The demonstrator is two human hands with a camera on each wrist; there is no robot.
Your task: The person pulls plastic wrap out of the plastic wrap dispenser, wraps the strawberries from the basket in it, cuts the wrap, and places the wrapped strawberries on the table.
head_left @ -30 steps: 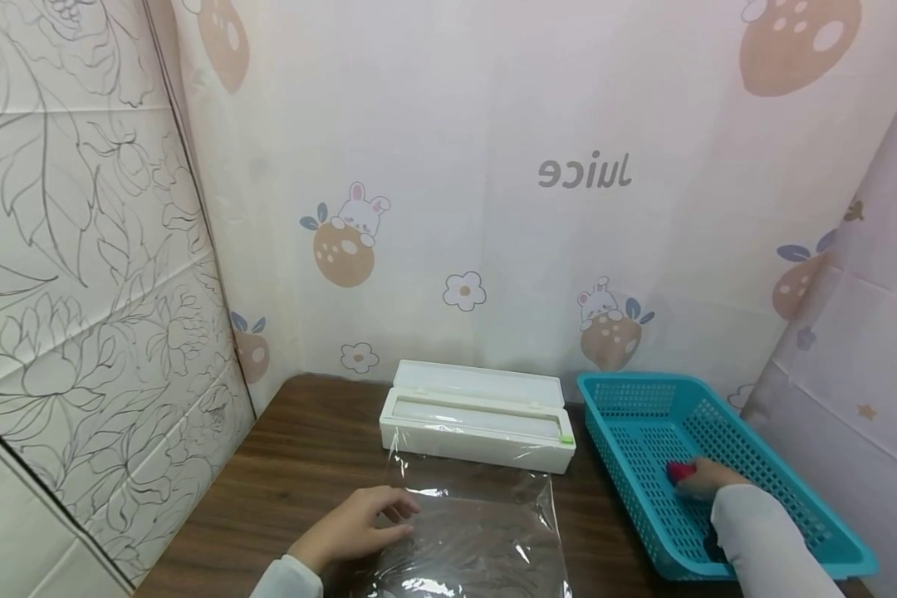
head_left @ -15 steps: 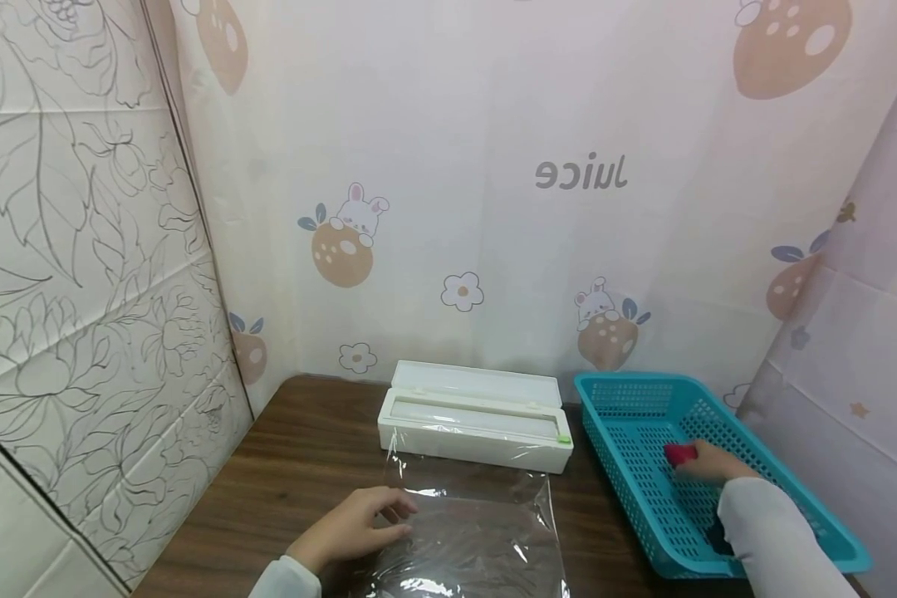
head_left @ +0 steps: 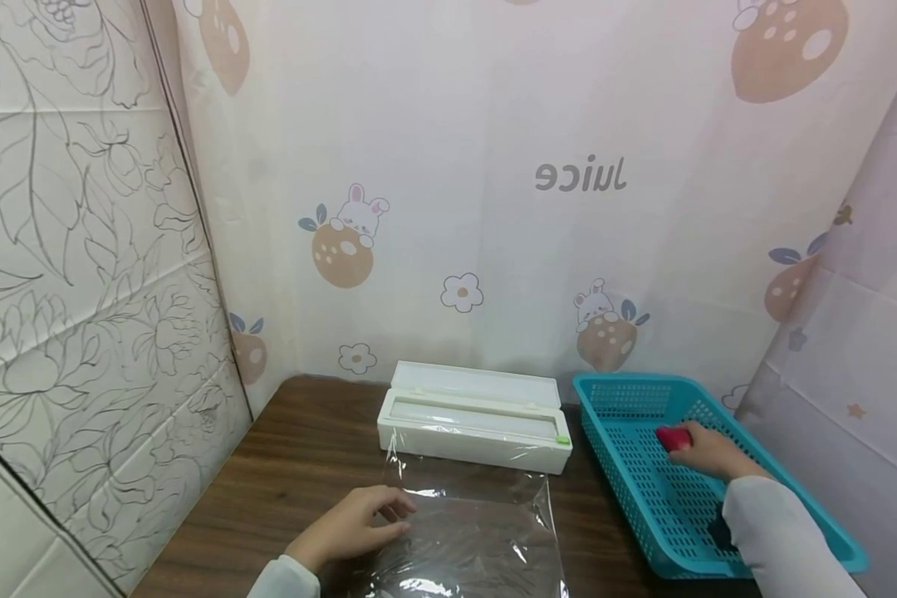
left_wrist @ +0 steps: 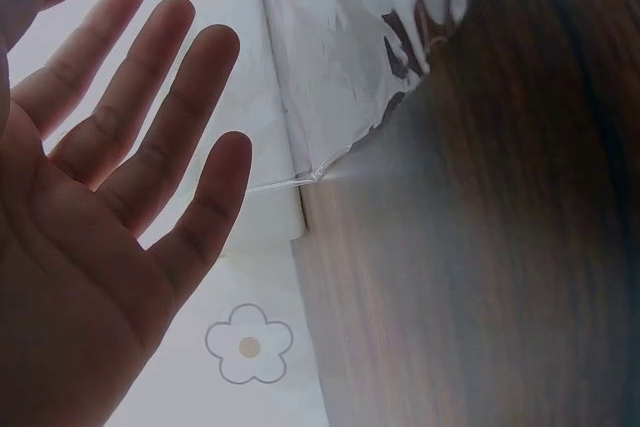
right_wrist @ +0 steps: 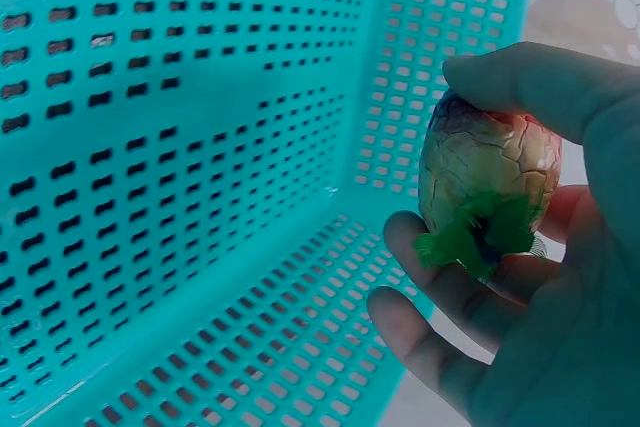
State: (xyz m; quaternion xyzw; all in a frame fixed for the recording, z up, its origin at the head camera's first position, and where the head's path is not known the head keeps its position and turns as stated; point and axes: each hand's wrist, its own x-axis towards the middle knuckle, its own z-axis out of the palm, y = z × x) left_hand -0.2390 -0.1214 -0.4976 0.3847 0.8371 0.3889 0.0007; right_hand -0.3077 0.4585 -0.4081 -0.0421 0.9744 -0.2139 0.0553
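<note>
at lower right, the right hand point(head_left: 710, 455) pinches a red fruit-like object point(head_left: 673, 438) over the teal basket point(head_left: 628, 403), probably for steadiness; at lower centre, the left hand point(head_left: 355, 527) (relaxed, holding nothing) is by clear film point(head_left: 486, 536).

Open air above film point(head_left: 486, 540), basket wall point(head_left: 629, 498) beside

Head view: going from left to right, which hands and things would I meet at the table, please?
Left hand → white cling-film dispenser → red fruit-like item → right hand. Left out because of overlap: clear film, turquoise basket, dark item in it.
</note>
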